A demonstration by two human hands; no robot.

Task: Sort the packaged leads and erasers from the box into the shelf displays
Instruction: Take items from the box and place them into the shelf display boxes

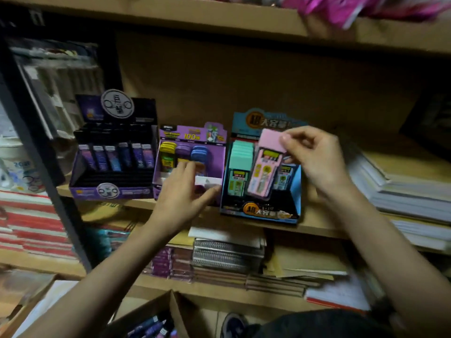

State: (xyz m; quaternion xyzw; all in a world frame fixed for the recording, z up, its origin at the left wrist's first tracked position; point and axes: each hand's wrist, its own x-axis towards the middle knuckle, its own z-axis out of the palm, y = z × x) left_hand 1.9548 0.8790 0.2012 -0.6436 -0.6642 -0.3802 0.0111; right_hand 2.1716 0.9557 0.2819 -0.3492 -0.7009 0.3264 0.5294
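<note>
Box (178, 311) at 6 o'clock holds more packs. On the shelf (317, 226), the blue display (296, 191) stands at 3 o'clock of the purple display (217, 167). Right hand (314, 152): grip pinches the pink lead pack (262, 172) by its top edge. Lower it upright into the middle row, beside the green packs (241, 154). Left hand (185, 189): grip spread, resting on the purple display's front; use it to brace.

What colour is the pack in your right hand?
Pink; the right hand pinches the flat pink pack by its top. Head view shows it.
</note>
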